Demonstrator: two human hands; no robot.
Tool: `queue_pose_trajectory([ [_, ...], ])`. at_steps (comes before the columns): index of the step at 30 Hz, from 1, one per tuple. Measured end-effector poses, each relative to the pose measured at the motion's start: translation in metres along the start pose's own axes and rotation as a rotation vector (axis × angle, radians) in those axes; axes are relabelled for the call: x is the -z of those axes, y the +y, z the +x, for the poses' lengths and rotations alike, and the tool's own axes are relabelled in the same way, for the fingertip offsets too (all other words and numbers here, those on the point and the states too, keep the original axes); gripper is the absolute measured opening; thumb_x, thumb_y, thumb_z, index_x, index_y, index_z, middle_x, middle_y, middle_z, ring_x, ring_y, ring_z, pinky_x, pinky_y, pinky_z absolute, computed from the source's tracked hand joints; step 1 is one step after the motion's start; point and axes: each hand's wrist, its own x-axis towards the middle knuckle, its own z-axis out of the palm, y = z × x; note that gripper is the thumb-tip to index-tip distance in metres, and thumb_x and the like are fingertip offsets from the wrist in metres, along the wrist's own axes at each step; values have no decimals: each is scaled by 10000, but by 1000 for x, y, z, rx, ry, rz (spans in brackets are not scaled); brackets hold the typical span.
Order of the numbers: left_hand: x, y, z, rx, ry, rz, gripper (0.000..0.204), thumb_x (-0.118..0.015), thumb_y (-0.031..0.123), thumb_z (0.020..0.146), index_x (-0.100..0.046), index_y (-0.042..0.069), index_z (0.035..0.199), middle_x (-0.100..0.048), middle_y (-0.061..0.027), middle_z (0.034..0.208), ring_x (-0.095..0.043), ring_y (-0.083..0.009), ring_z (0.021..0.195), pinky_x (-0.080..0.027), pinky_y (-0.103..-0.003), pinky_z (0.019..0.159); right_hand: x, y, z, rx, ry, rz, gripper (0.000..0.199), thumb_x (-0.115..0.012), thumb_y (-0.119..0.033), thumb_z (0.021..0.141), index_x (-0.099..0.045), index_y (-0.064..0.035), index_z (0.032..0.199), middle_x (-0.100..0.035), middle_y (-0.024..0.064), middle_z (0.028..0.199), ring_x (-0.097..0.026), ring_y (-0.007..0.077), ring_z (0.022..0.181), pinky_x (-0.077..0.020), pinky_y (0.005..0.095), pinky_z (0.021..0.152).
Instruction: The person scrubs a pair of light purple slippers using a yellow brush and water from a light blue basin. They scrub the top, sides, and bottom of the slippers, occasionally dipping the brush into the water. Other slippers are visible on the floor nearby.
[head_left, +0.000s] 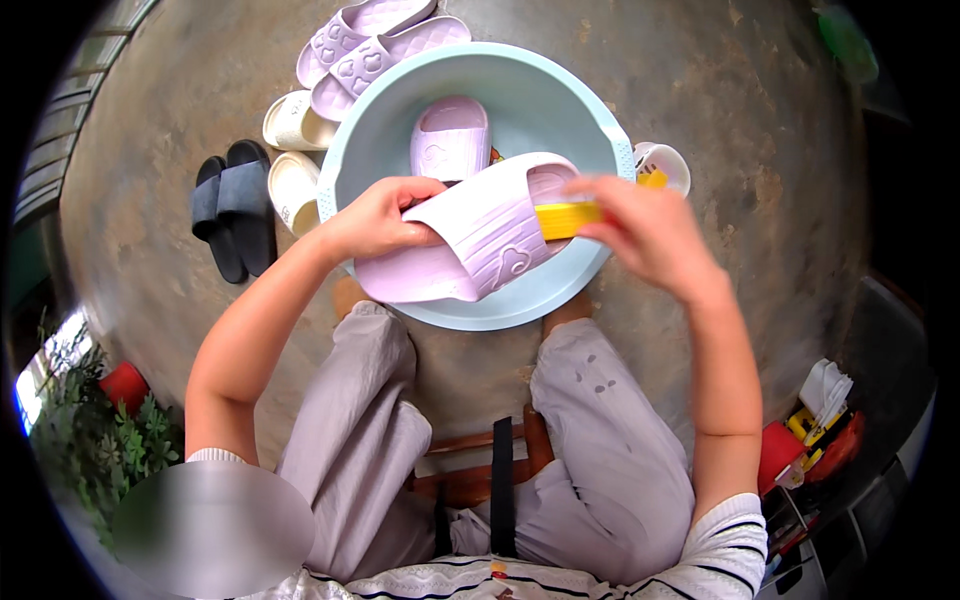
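Observation:
My left hand [375,218] grips a lilac slide slipper [480,240] by its edge, holding it over a pale blue basin [520,80]. My right hand [645,228] holds a yellow brush [568,218] against the slipper's strap. A second lilac slipper [450,138] lies inside the basin behind the one I hold. I sit on a low wooden stool [470,462], knees apart, with the basin between my feet.
On the concrete floor left of the basin lie a lilac pair [365,45], a cream pair [292,150] and a black pair [233,205] of slippers. A white cup [665,165] stands at the basin's right rim. Potted plants [95,420] lower left; red and yellow items [815,430] lower right.

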Motion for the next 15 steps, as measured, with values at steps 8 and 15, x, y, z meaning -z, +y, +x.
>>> queue_pose_trajectory([
  [8,-10,-4,2,2,-120,38,326,-743,92,821,-656,6,1124,-665,1,1021,-582,-68,978,-460,-247,902,8,-4,11,-20,-38,16,261,-769,-160,783,-555,-71,904,-674,87,799,-666,283,722,-502,383,625],
  [15,-10,-13,12,95,-137,22,376,-768,124,811,-643,-14,1137,-658,-12,1044,-580,-82,1013,-449,-264,945,-7,-5,16,-10,-11,12,289,-811,-157,748,-570,-45,863,-694,81,803,-687,264,726,-519,351,632],
])
